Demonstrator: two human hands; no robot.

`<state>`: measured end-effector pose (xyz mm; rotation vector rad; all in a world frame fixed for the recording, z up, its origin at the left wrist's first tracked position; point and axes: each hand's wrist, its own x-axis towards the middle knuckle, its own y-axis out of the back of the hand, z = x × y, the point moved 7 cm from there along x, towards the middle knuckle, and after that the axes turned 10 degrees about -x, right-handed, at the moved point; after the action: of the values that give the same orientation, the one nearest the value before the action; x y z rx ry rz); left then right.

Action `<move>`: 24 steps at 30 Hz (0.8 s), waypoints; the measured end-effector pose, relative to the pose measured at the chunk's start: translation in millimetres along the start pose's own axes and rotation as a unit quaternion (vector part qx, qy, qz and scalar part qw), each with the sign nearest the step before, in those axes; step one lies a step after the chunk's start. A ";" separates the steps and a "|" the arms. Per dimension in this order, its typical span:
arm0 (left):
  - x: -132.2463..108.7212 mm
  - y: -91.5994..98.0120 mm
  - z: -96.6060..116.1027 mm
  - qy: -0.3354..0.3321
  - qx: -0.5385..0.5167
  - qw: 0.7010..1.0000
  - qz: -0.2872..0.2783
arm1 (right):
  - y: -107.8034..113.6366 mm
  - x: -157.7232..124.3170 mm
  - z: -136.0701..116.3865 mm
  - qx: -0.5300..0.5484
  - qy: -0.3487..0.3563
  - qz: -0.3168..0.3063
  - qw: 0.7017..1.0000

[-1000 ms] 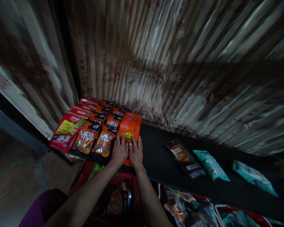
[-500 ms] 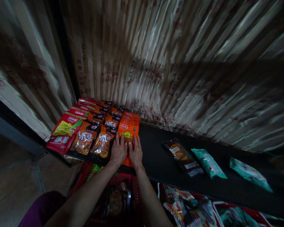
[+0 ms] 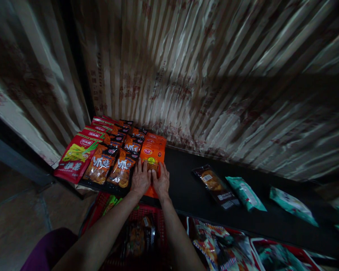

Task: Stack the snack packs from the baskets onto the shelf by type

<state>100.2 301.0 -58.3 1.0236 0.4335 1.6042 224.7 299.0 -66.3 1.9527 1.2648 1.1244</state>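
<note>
An overlapping row of orange snack packets (image 3: 154, 151) lies on a black shelf (image 3: 180, 184). On the front packet rests my left hand (image 3: 141, 181), at its left side, fingers stretched forward. My right hand (image 3: 161, 182) lies along the opposite side with its fingers extended too; the thumbs nearly meet over the packet. Both hands are open and touch the packet, covering part of its lower half. Left of them are rows of black-and-orange packets (image 3: 122, 168), several overlapping. Red bags (image 3: 76, 154) printed with yellow food form the leftmost row.
A dark brown packet (image 3: 216, 187) and green packets (image 3: 246, 194) lie scattered along the shelf to the right. Below its front edge stand a red basket (image 3: 158, 218) with packets and more filled containers (image 3: 252, 246). Crinkled, printed sheeting (image 3: 169, 75) hangs behind.
The view has shifted slightly, moving the shelf goods a little left in the picture. Both hands stay on the orange packet, with only a slight shift of the right fingers.
</note>
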 end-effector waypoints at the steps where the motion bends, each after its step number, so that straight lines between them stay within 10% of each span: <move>1: 0.1 -0.1 0.2 0.001 0.001 1.000 -0.001 | -0.1 0.2 -0.6 -0.002 -0.001 -0.002 1.000; 24: 0.0 0.5 1.2 -0.002 -0.001 1.000 0.000 | -2.4 -0.1 4.4 0.001 -0.012 -0.011 1.000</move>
<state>100.8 300.5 -57.4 1.0250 0.4288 1.6019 227.4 299.9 -70.3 1.9437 1.2732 1.0859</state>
